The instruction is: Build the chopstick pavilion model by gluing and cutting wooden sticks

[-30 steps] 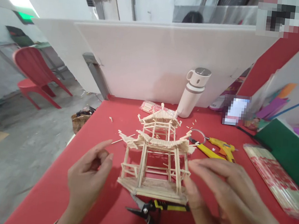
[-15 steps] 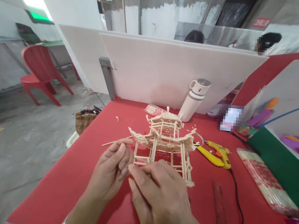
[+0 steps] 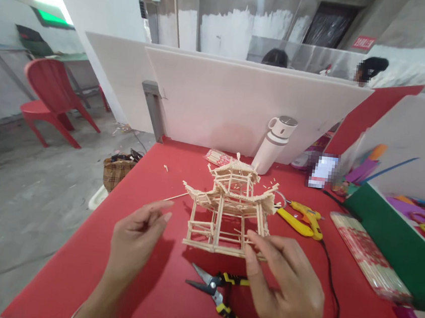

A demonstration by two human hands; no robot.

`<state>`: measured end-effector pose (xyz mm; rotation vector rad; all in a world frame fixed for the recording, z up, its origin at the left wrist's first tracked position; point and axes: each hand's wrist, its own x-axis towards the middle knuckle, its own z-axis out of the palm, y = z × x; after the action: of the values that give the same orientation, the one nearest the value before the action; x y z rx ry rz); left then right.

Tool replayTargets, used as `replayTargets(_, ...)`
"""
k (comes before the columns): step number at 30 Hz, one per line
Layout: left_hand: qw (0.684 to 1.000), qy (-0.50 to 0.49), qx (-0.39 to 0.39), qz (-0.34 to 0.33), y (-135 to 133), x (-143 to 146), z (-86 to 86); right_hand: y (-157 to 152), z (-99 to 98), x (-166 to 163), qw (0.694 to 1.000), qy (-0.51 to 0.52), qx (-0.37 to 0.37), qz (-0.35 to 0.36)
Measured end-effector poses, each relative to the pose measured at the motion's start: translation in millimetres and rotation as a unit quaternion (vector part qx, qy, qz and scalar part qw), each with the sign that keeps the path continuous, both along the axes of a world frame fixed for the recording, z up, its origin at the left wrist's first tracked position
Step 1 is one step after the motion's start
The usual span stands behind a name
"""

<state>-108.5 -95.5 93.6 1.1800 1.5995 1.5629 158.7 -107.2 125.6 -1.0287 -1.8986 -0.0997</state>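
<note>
A model pavilion (image 3: 217, 215) of thin wooden sticks, with two tiers of upswept roof, stands upright on the red tabletop (image 3: 178, 297). My left hand (image 3: 138, 237) is to its left, thumb and fingers apart, holding nothing I can see. At the model's lower right front, my right hand (image 3: 286, 283) pinches with thumb and index finger. A short thin stick (image 3: 238, 231) seems to stick out of that pinch, partly lost against the model. Between my hands lies a pair of pruning shears (image 3: 213, 283), blades spread, with black-and-yellow handles partly behind my right hand.
Behind the model are a white flask (image 3: 272, 145) and a pack of sticks (image 3: 218, 157). A yellow glue gun (image 3: 310, 217) with a black cord lies right, near a larger stick pack (image 3: 371, 256) and a green board (image 3: 396, 249). A loose stick (image 3: 175, 196) lies left. White panels (image 3: 219, 99) border the back.
My hands have parted: the left moved left and its fingers opened, the right moved right. The shears between them have come into view. The view shifted slightly.
</note>
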Motion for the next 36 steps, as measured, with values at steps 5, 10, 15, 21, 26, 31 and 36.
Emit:
replayTargets(5,0.984,0.166,-0.053,-0.04,20.7,-13.2,-31.1,-0.7,-27.0,30.7,0.991,-0.057,-0.095,-0.078)
replayTargets(10,0.956,0.104,-0.061,-0.266,23.2,0.4,-48.5,-5.3,-48.7,37.9,0.982,-0.114,-0.12,-0.087)
replayTargets(15,0.928,-0.071,-0.084,-0.356,17.9,23.8,-48.2,-2.7,-60.3,40.9,0.981,-0.128,-0.114,-0.089)
replayTargets(21,0.938,-0.167,-0.073,-0.296,16.5,39.8,-31.4,-0.9,-73.0,58.9,0.99,-0.048,-0.095,-0.092)
replayTargets(26,0.948,-0.088,-0.032,-0.305,5.7,50.7,8.9,-6.9,-92.3,59.4,0.98,0.091,-0.134,-0.116)
replayTargets(31,0.954,0.094,0.043,-0.283,-7.6,69.2,46.1,-5.7,-116.7,44.6,0.95,0.22,-0.177,-0.135)
replayTargets(36,0.93,0.245,0.095,-0.258,-18.4,83.9,56.5,0.5,-131.0,41.3,0.935,0.253,-0.235,-0.079)
